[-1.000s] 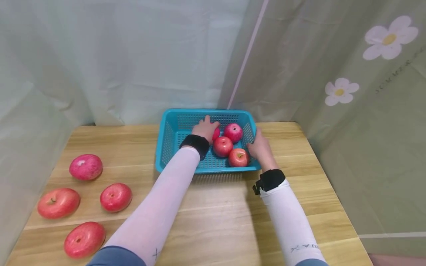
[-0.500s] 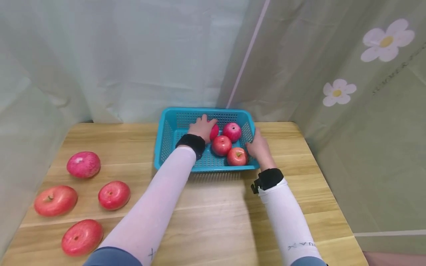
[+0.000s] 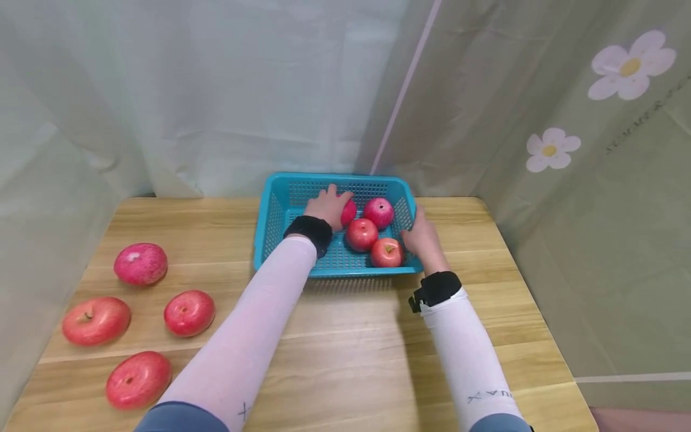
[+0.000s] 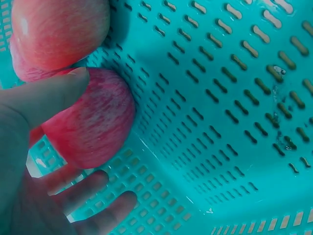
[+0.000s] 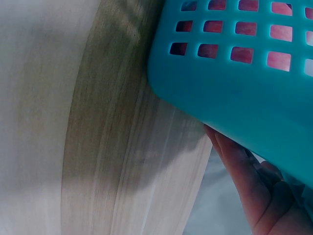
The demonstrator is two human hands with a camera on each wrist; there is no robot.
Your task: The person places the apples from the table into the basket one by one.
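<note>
A blue perforated basket point(image 3: 302, 272) stands at the back of the wooden table. Inside it my left hand point(image 3: 326, 208) holds a dark pink apple point(image 4: 90, 122). In the left wrist view the thumb lies across its top and the other fingers are spread along its far side. Close by in the basket are another dark pink apple point(image 3: 379, 212), a red apple point(image 3: 362, 234) and a paler red apple point(image 3: 387, 252). My right hand point(image 3: 423, 239) grips the basket's right side, thumb inside the rim; the right wrist view shows its fingers at the outer edge.
On the left of the table point(image 3: 345, 360) lie several more apples: a dark pink one point(image 3: 141, 264), a red one with a stem point(image 3: 96, 321) and two other red ones, including the front apple point(image 3: 138, 380). A pale curtain point(image 3: 243, 96) hangs right behind the basket.
The head view shifts slightly. My left hand has drawn a little to the left in the basket, still at the same apple; the right hand keeps its place on the basket.
</note>
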